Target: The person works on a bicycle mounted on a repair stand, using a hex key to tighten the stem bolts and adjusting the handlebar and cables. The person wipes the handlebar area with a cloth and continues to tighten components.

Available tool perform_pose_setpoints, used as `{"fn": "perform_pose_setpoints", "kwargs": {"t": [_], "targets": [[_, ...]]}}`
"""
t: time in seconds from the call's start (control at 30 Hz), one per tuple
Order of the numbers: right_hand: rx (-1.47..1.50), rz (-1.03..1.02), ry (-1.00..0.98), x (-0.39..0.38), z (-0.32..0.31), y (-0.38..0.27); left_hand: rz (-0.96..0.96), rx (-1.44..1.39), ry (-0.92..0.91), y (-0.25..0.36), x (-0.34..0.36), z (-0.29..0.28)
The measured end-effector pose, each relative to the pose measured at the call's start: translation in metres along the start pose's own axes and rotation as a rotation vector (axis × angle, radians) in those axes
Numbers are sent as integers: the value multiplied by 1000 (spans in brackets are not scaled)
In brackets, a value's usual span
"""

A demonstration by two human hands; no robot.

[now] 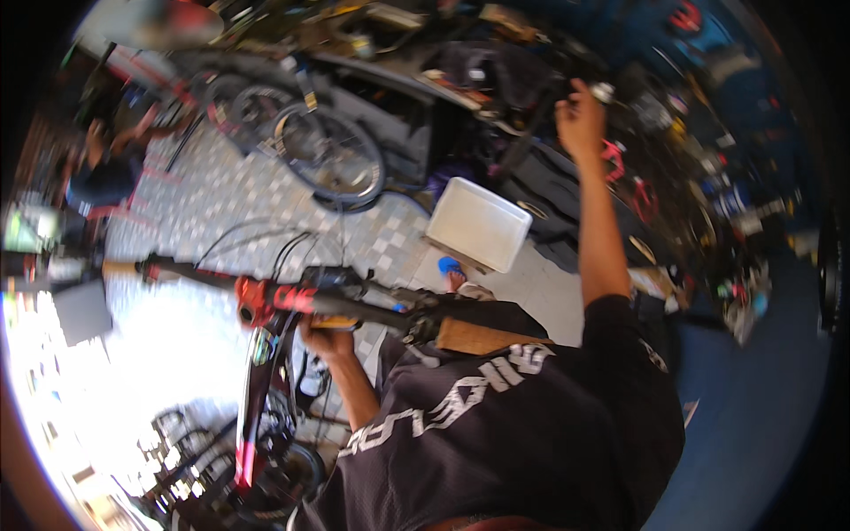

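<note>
Head view: nearest is the wearer's dark shirt (469, 434), with the bicycle handlebar (381, 313) crossing left of and beyond it. The left hand (328, 341) is up against the underside of the bar, by the red stem (292, 298); its fingers are partly hidden, so I cannot tell whether they grip. Farther right lies a white tray (478, 226). Beyond, the right hand (580, 122) reaches out, fingers parted, near a small pale object (603, 92). Far left stands a wheel (329, 152).
</note>
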State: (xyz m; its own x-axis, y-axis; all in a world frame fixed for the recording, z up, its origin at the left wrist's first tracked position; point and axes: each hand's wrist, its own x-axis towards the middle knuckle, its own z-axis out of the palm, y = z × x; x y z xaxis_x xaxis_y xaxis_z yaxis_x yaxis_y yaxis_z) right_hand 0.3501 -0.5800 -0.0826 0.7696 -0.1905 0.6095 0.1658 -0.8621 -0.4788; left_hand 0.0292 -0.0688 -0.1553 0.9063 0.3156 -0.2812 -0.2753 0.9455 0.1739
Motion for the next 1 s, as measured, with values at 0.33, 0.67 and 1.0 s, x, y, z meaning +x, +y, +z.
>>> {"fn": "perform_pose_setpoints", "kwargs": {"t": [0.33, 0.67, 1.0], "targets": [[571, -672, -403, 13, -70, -328, 111, -89, -103, -10, 2, -10], [531, -948, -1125, -92, -34, -452, 131, -93, -74, -15, 3, -16], [678, -547, -1580, -135, 26, -461, 166, 12, 73, -18, 2, -19]]}}
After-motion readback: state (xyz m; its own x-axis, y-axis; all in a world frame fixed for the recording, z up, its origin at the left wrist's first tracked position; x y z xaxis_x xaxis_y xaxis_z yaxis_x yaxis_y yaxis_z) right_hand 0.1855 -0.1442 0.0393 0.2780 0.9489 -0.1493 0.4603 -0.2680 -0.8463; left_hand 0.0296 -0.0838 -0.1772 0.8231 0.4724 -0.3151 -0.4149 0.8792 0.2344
